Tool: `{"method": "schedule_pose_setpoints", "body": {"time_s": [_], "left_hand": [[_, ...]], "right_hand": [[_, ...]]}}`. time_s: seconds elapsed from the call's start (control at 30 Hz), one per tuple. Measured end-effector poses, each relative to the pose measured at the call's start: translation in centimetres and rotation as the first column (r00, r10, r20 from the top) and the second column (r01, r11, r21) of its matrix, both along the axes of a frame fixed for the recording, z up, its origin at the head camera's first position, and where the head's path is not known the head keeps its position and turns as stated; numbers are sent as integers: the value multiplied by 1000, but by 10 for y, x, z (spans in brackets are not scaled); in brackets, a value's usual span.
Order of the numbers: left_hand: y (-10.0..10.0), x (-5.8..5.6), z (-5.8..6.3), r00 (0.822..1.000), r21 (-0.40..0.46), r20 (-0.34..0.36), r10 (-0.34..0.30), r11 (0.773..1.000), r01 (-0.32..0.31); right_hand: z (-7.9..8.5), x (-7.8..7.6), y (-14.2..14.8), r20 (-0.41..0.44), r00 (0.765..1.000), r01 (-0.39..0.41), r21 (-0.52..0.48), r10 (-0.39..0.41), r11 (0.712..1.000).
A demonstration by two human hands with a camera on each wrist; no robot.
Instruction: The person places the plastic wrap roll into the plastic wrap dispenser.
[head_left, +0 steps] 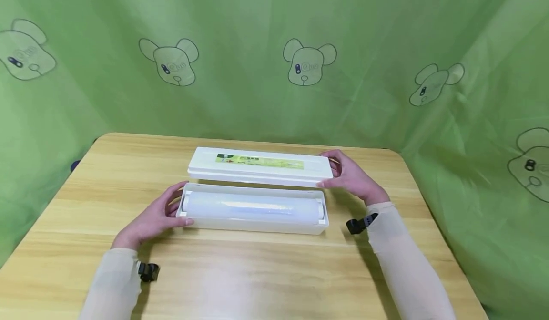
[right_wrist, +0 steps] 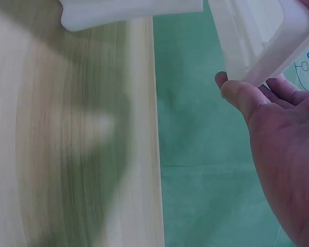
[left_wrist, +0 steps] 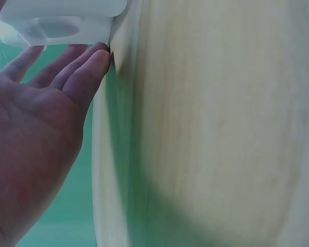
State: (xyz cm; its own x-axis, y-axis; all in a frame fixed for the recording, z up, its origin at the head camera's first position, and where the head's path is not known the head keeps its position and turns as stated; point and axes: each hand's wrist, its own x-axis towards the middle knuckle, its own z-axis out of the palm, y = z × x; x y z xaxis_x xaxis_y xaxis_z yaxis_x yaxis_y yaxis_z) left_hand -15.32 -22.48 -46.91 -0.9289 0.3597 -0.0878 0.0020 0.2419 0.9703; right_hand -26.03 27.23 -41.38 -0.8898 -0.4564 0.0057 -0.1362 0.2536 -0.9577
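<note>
- Left hand (head_left: 155, 217) grasps the left end of the cling-film box (head_left: 257, 225), thumb in front, fingers behind.
- Right hand (head_left: 350, 176) pinches the labelled lid (head_left: 257, 172) by its right end.

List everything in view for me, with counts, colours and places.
Wood-grain table: 1, light brown, lower head view
Long open rectangular plastic box: 1, white, mid-table
Cylindrical film roll: 1, whitish, inside the box
Long rectangular plastic lid: 1, white, beyond the box
Printed rectangular label: 1, yellow-green, on the lid
Cloth curtain: 1, green, around the table
Outlined animal heads: 5 (head view), dark-lined, on the curtain
Mostly hidden thing: 1, dark purple, past the table's left edge
Sleeves: 2, cream, lower head view
Wrist cameras: 2, black, by the sleeve cuffs
Left hand: 1, bare, gripping the box's left end
Right hand: 1, bare, gripping the lid's right end
</note>
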Motion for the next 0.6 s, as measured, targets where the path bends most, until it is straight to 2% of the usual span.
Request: {"method": "schedule_pose_setpoints", "body": {"time_s": [0.17, 0.27, 0.47, 0.6], "left_hand": [[0, -2, 5, 1000, -3, -24, -16, 1000, 16], [0, -6, 9, 999, -31, -46, 0, 1000, -1], [10, -27, 20, 994, -123, -107, 35, 991, -48], [17, -41, 24, 992, -171, -123, 40, 983, -61]], "right_hand": [[2, 2, 0, 10, 1000, -2, -13, 2, 1000], [2, 4, 1, 16, 1000, -1, -15, 1, 1000], [3, 5, 0, 18, 1000, -3, -41, 3, 999], [4, 6, -4, 39, 999, -13, -76, 16, 997]]}}
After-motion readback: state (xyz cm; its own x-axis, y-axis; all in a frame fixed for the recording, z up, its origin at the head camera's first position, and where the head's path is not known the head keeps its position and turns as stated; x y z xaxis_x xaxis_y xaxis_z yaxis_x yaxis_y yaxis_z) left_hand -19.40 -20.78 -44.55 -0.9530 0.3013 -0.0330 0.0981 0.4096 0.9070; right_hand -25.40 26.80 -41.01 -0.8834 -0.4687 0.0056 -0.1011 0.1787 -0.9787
